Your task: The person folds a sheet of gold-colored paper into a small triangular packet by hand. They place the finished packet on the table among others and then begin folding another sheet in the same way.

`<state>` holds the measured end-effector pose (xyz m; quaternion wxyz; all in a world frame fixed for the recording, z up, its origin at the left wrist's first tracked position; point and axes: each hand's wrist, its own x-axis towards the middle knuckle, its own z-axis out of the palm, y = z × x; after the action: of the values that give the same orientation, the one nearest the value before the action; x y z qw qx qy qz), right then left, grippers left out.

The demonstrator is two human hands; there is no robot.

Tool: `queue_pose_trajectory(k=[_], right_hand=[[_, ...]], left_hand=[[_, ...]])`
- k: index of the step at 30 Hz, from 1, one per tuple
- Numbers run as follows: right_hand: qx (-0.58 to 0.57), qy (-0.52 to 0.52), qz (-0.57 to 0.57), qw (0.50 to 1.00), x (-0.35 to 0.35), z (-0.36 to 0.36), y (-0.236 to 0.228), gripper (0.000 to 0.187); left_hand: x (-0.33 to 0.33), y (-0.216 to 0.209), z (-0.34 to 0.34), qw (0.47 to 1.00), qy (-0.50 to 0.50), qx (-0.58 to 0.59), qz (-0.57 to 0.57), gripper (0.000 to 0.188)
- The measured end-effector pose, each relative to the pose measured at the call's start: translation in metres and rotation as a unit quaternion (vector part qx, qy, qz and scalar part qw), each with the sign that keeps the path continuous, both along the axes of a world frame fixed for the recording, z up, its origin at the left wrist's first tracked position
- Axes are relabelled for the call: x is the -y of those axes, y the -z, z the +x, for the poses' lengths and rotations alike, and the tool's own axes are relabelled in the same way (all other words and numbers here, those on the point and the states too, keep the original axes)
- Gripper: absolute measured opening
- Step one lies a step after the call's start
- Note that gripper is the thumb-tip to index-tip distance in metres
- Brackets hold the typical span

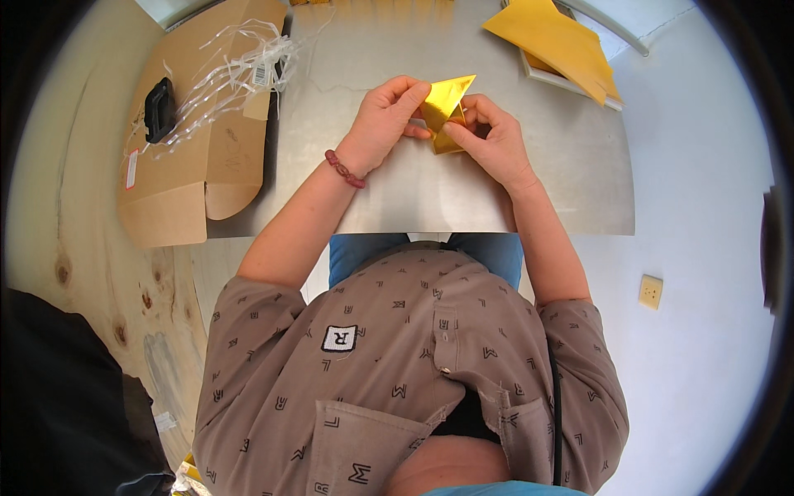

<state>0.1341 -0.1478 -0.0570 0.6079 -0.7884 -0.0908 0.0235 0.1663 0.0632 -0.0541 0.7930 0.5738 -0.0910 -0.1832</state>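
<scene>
A piece of shiny gold foil paper (447,97), folded with a pointed upper corner, is held between both hands above the metal table. My left hand (389,116) pinches its left edge between thumb and fingers. On the other side, my right hand (492,136) grips the lower right part, its thumb pressed on the foil and the fingers curled behind. The foil's lower part hangs between my two thumbs. Some of the folds are hidden by the fingers.
The metal table (364,207) carries a brown cardboard box (240,149) on its left, with clear plastic strips (240,70) and a black plastic object (160,110) on it. Yellow-gold sheets (554,41) lie stacked at the far right. A white wall with a socket (650,292) stands at right.
</scene>
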Motion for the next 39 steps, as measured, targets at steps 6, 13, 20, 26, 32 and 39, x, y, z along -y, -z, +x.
queue_pose_trajectory(k=[6, 13, 20, 26, 32, 39], right_hand=[[-0.017, -0.006, 0.084, 0.996, 0.002, 0.005, -0.004, 0.026], [-0.065, 0.018, 0.312, 0.948, 0.008, 0.004, -0.013, 0.028], [-0.049, 0.034, 0.224, 0.973, 0.004, -0.002, -0.006, 0.017], [-0.011, 0.047, 0.187, 0.981, 0.0, -0.006, -0.006, 0.012], [-0.006, 0.071, 0.163, 0.984, -0.003, -0.007, -0.005, 0.013], [-0.014, 0.063, 0.183, 0.981, -0.002, -0.007, -0.006, 0.014]], left_hand=[[0.001, -0.003, -0.004, 0.999, 0.03, 0.007, 0.037, 0.031], [-0.001, -0.009, -0.002, 0.995, -0.067, -0.033, -0.063, 0.033], [0.006, -0.013, -0.02, 0.999, -0.022, -0.03, -0.028, 0.035], [0.009, -0.01, -0.023, 1.0, 0.011, 0.001, 0.023, 0.039], [0.027, -0.005, -0.035, 0.99, -0.088, 0.094, 0.059, 0.039], [0.017, -0.009, -0.025, 0.998, 0.006, -0.058, 0.005, 0.036]])
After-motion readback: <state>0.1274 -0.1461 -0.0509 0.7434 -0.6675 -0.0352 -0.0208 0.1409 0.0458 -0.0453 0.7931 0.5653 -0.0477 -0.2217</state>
